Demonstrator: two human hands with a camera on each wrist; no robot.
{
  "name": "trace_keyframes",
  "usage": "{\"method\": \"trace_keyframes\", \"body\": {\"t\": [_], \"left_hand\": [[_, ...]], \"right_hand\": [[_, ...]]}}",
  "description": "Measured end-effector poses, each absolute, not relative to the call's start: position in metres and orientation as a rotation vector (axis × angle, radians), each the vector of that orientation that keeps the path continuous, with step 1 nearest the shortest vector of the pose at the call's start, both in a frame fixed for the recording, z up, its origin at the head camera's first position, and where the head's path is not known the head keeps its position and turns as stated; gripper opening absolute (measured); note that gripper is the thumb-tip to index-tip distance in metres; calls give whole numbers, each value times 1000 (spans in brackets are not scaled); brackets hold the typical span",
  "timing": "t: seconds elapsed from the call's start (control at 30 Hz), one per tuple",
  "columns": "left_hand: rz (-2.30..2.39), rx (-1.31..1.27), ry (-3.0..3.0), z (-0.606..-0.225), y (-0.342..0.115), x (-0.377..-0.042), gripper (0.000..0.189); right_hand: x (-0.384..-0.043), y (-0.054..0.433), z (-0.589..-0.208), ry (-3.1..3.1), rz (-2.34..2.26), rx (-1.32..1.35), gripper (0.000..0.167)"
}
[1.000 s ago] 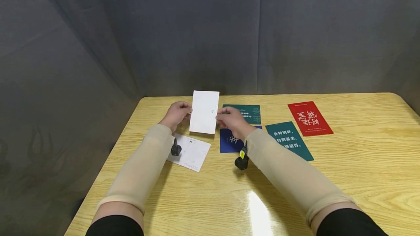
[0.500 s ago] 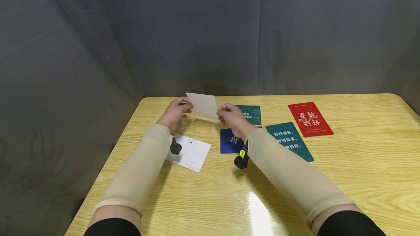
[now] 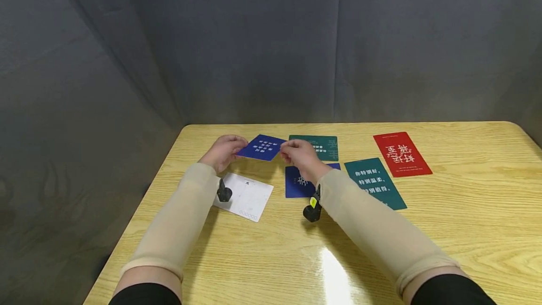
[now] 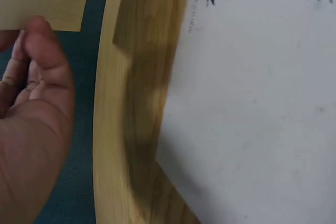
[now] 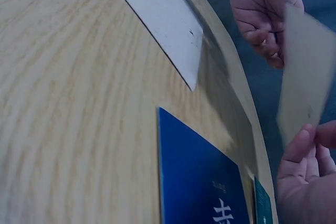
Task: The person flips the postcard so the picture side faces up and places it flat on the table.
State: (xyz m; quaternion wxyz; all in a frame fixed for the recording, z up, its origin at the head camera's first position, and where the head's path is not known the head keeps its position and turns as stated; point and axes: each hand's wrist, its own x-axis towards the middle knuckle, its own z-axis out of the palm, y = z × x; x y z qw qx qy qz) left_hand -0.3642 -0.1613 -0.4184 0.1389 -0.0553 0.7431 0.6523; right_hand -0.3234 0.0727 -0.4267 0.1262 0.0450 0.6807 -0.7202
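Between my two hands, above the far left part of the table, a blue postcard (image 3: 261, 148) is held with its blue printed face up. Its pale underside shows in the right wrist view, where the postcard (image 5: 307, 72) spans from one hand to the other. My left hand (image 3: 226, 151) pinches its left edge between thumb and fingers. My right hand (image 3: 301, 156) pinches the right edge the same way. Below the left wrist lies a white-backed postcard (image 3: 250, 196). Under the right hand is another blue postcard (image 3: 298, 185), partly hidden by that hand and wrist.
A green postcard (image 3: 326, 148) lies behind the right hand. Another green postcard (image 3: 372, 180) sits beside the right forearm, partly covered by it. Farther right is a red postcard (image 3: 402, 154). The wooden table (image 3: 271, 258) ends at a dark grey cloth (image 3: 254, 51) behind.
The held postcard has turned over between my hands: its white side faced me, then it tipped edgeways, and now its blue side shows. The cards on the table have stayed put.
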Motion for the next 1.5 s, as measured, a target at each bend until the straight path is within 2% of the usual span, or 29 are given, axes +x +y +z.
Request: {"method": "trace_keyframes", "body": {"t": [0.1,0.23,0.33,0.53,0.83,1.23,1.5], "left_hand": [[1878,-179,2161,-423,-159,-364,4],[1878,-201,2208,-429,-155,-365,4],[1886,-224,2239,-431,-153,-366,5],[1877,-284,2314,-434,-150,-369,8],[1654,-309,2413,-431,-148,-366,25],[1567,-330,2448,-427,-143,-365,34],[1518,-335,2472,-425,-143,-367,39]], "right_hand": [[-323,71,-430,1957,-2114,178,29],[-323,69,-434,1901,-2144,253,44],[-321,66,-436,1879,-2140,270,49],[-319,60,-439,1871,-2113,266,44],[-319,57,-438,1921,-2063,277,35],[-318,51,-439,1984,-1942,235,38],[-315,47,-436,1953,-1880,114,45]]}}
